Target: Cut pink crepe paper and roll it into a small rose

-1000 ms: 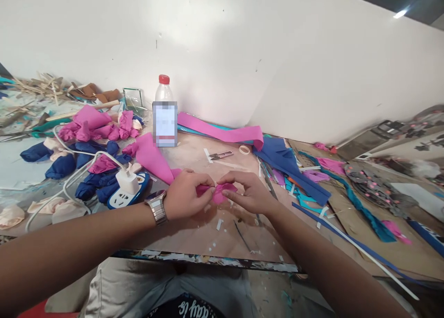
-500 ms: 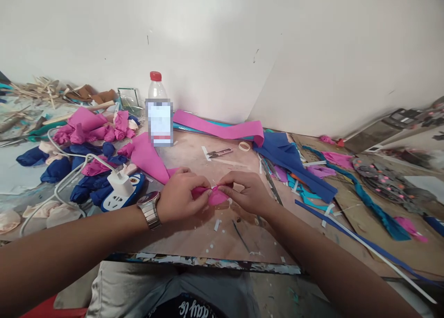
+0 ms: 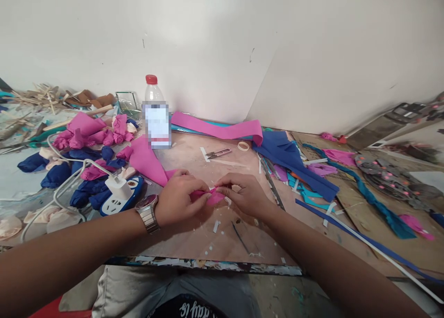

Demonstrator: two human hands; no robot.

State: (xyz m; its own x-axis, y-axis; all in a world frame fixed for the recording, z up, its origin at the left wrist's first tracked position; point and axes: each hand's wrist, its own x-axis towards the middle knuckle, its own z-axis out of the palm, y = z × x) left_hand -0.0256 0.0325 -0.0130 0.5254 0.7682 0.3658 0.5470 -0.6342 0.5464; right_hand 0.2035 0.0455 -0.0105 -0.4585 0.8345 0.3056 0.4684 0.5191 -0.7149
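Left hand (image 3: 182,195) and right hand (image 3: 244,194): each pinches, thumb against fingers, a thin bright-pink crumpled fabric-like piece (image 3: 215,198) between them, over the tan, paint-spotted counter (image 3: 180,246). Contact with the counter cannot be determined. Step in hand, as judged: gathering the piece. Next move calls for firm, close pinches, lest folds slip.
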